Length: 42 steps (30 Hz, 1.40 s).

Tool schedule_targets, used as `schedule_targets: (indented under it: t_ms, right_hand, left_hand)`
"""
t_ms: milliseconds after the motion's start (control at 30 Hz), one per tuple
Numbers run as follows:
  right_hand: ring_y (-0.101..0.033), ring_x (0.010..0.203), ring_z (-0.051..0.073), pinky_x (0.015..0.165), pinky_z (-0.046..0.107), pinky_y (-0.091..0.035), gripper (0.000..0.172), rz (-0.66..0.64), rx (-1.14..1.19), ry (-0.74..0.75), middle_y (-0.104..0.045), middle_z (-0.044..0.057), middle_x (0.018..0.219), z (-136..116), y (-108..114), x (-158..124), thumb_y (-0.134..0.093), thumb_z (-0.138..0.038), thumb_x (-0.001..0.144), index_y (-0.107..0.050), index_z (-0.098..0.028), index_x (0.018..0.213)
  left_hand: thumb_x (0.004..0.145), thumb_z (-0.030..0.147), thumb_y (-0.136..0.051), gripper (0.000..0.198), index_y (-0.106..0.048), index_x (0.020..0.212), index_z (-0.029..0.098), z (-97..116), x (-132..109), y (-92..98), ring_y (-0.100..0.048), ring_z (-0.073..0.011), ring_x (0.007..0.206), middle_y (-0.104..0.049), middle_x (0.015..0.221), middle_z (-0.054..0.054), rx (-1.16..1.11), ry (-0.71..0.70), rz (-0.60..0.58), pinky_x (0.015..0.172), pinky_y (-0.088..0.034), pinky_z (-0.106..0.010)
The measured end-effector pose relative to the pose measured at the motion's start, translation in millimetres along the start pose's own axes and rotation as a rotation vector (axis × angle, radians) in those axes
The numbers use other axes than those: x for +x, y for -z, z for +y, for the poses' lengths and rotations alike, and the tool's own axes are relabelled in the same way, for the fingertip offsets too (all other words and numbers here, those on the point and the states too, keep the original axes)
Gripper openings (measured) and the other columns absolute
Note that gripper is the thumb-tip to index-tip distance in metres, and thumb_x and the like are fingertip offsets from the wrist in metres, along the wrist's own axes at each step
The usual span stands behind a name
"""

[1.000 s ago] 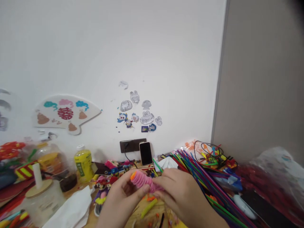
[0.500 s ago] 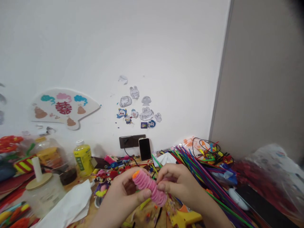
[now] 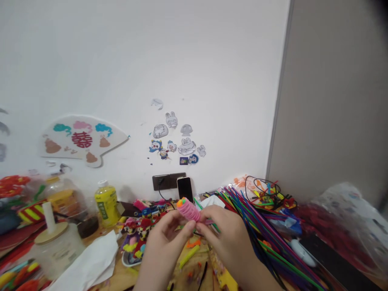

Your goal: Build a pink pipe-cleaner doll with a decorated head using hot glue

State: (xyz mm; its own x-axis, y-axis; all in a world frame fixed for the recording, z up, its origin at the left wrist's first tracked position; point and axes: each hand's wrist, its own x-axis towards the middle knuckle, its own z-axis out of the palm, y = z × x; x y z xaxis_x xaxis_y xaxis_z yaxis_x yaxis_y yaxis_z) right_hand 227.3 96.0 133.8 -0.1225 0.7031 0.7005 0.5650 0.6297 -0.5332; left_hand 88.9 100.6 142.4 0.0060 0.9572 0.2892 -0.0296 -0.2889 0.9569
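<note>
Both hands hold a pink coil of fuzzy pipe cleaner [image 3: 190, 211] with an orange tip, raised above the cluttered desk. My left hand [image 3: 165, 242] pinches the coil from below and the left, thumb and fingers closed on it. From the right, my right hand [image 3: 226, 238] grips the coil's lower end with closed fingers, where a thin pink strand sticks out sideways.
A long bundle of coloured pipe cleaners [image 3: 257, 226] lies to the right. A phone [image 3: 185, 188] leans on the wall by a socket. A yellow bottle [image 3: 106, 204], jars, white paper [image 3: 91, 262] and small craft figures [image 3: 136, 238] crowd the left. A plastic bag [image 3: 348, 210] sits far right.
The hands lifted the pink coil up and away from me, tilting it more upright. My right hand shifted in under the coil's lower end.
</note>
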Motion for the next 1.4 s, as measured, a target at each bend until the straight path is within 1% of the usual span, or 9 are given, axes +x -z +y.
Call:
schedule_targets:
  t_ms: [133, 267, 500, 700, 833, 1000, 1100, 1267, 1400]
  right_hand:
    - [-0.054, 0.062, 0.014, 0.057, 0.024, -0.037, 0.008, 0.004, -0.186, 0.133, -0.06, 0.002, 0.068, 0.3, -7.9, -3.9, -0.053, -0.017, 0.078, -0.056, -0.016, 0.071]
    - [-0.056, 0.067, 0.013, 0.061, 0.022, -0.04, 0.012, -0.123, -0.036, 0.142, -0.062, 0.001, 0.071, -0.1, -0.7, -0.9, -0.048, -0.017, 0.082, -0.059, -0.018, 0.076]
    - [-0.056, 0.063, 0.011, 0.057, 0.02, -0.043, 0.013, -0.166, 0.637, -0.275, -0.059, -0.001, 0.069, 10.0, 6.3, 5.4, -0.064, -0.026, 0.07, -0.058, -0.017, 0.078]
    - [-0.044, 0.053, 0.007, 0.05, 0.019, -0.036, 0.027, -0.277, 0.869, -0.317, -0.048, -0.005, 0.059, 10.3, 1.6, 6.0, -0.065, -0.038, 0.069, -0.05, -0.016, 0.068]
    - [-0.051, 0.063, 0.01, 0.059, 0.022, -0.041, 0.015, -0.217, 0.767, -0.266, -0.052, -0.002, 0.07, 6.5, -0.2, 4.4, -0.058, -0.028, 0.076, -0.048, -0.017, 0.072]
    - [-0.053, 0.073, 0.014, 0.065, 0.023, -0.041, 0.008, 0.003, 0.204, -0.026, -0.057, 0.001, 0.076, 5.3, -8.0, 1.5, -0.054, -0.011, 0.074, -0.053, -0.018, 0.069]
    - [-0.054, 0.073, 0.013, 0.063, 0.022, -0.041, 0.009, -0.02, 0.051, 0.034, -0.059, 0.002, 0.078, 4.0, -7.8, 0.4, -0.055, -0.01, 0.074, -0.056, -0.018, 0.07]
    - [-0.058, 0.078, 0.014, 0.071, 0.024, -0.043, 0.008, -0.085, 0.262, 0.002, -0.064, 0.002, 0.079, 2.6, 4.2, 3.2, -0.059, -0.01, 0.072, -0.061, -0.018, 0.071]
    - [-0.06, 0.075, 0.015, 0.067, 0.026, -0.046, 0.002, -0.097, 0.558, -0.182, -0.065, 0.005, 0.08, 7.1, 9.2, 5.8, -0.06, -0.015, 0.071, -0.061, -0.016, 0.069]
  left_hand:
    - [0.06, 0.034, -0.07, 0.024, -0.066, 0.075, 0.015, -5.7, 2.3, 2.1, -0.063, -0.0213, 0.076, -0.07, 0.075, -0.005, 0.037, 0.007, 0.031, 0.068, -0.05, -0.027]
    - [0.061, 0.034, -0.07, 0.024, -0.067, 0.078, 0.017, -4.5, 3.1, 7.9, -0.064, -0.0207, 0.075, -0.072, 0.074, -0.003, 0.042, 0.007, 0.016, 0.067, -0.05, -0.025]
    - [0.055, 0.039, -0.075, 0.034, -0.07, 0.082, 0.017, 3.8, -3.6, 9.3, -0.064, -0.0239, 0.078, -0.073, 0.079, -0.006, -0.104, 0.021, -0.046, 0.073, -0.05, -0.03]
    - [0.062, 0.039, -0.071, 0.035, -0.069, 0.09, 0.018, -5.5, 0.4, 13.0, -0.061, -0.0251, 0.089, -0.071, 0.091, -0.007, -0.196, -0.003, -0.208, 0.08, -0.047, -0.033]
    - [0.067, 0.038, -0.066, 0.029, -0.069, 0.089, 0.019, -7.1, 2.4, 9.0, -0.057, -0.0247, 0.097, -0.069, 0.096, -0.006, -0.074, -0.068, -0.13, 0.085, -0.043, -0.031]
    - [0.064, 0.035, -0.068, 0.026, -0.067, 0.082, 0.016, -8.8, 1.5, -2.5, -0.061, -0.0227, 0.083, -0.07, 0.082, -0.004, -0.024, -0.046, -0.012, 0.075, -0.047, -0.029]
    - [0.064, 0.037, -0.067, 0.025, -0.066, 0.077, 0.015, -7.5, 2.2, -1.9, -0.061, -0.0223, 0.077, -0.069, 0.073, -0.003, 0.008, -0.013, 0.004, 0.07, -0.048, -0.029]
    - [0.065, 0.037, -0.066, 0.021, -0.065, 0.073, 0.017, -4.4, 4.3, 7.7, -0.06, -0.0203, 0.074, -0.067, 0.07, -0.001, 0.071, -0.063, -0.059, 0.067, -0.047, -0.025]
    - [0.067, 0.038, -0.066, 0.028, -0.066, 0.084, 0.017, -3.1, 1.9, 9.3, -0.06, -0.0215, 0.081, -0.069, 0.083, -0.004, -0.038, -0.028, -0.134, 0.075, -0.047, -0.028]
